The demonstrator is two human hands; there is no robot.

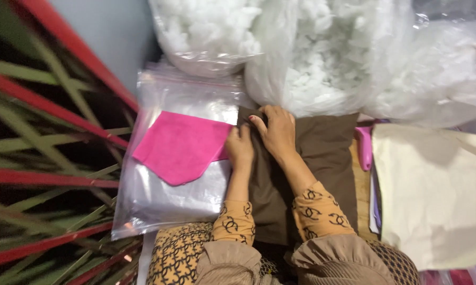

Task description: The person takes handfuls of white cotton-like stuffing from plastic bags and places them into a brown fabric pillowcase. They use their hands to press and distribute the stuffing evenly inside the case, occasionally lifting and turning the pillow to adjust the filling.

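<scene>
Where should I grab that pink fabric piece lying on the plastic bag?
Probably the pointed lower corner of the pink fabric piece, coming from the left. It lies flat on the clear plastic bag, and the left hand covers its right edge.

The stuffing bags (322, 53) run off the far edge; the red-and-green mat (42, 158) at left is blurred.

Clear zip bag (159, 206), stuffing-filled bags (322, 58)

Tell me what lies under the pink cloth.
The pink cloth lies on a clear zip bag. Its right edge meets the left hand. Whatever lies beneath the bag is hidden.
</scene>
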